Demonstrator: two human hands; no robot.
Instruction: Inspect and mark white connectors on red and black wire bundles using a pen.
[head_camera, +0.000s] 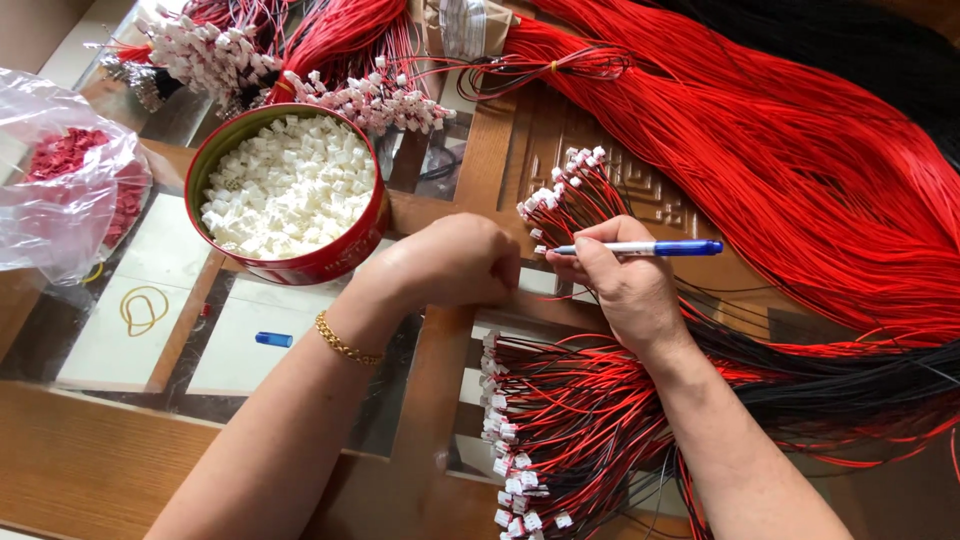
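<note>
Right hand (625, 285) pinches a blue pen (640, 247) tip-first at a connector mid-desk, left hand (455, 262) fisted beside it – white housings in the red tin (300, 262) within reach toward the desk's far-left corner.

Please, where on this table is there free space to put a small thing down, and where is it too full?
Free: the glass panels of the table below the red tin, between the yellow rubber band and the left hand, apart from a blue pen cap. Also the wooden edge at bottom left. Crowded: the right side under red wires, and the wire bundle below the right hand.
</note>
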